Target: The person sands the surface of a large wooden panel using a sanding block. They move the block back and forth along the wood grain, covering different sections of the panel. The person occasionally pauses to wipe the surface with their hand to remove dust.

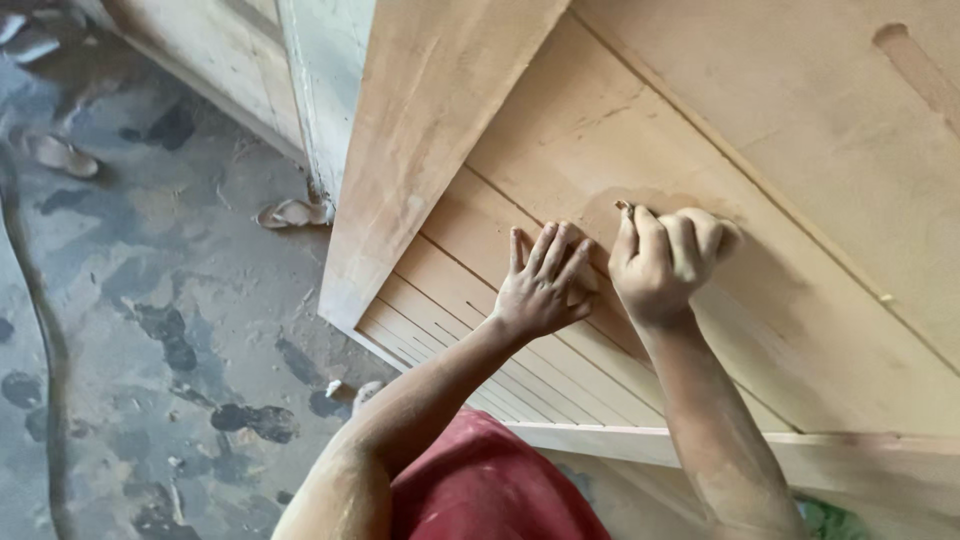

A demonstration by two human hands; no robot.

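A large pale wooden door panel lies flat in front of me, with a raised frame and grooved slats near its lower left corner. My left hand rests flat on the panel, fingers spread, just above the slats. Close beside it my right hand is closed into a fist on a small piece of something, probably sandpaper, pressed against the wood. Only a dark tip shows above the index finger. A slightly darker patch of wood surrounds that spot. Both forearms are dusty.
The concrete floor at left is stained with dark patches. A sandal lies by the foot of a white post; another sandal lies further left. A cable runs along the floor. A wooden rail crosses below the panel.
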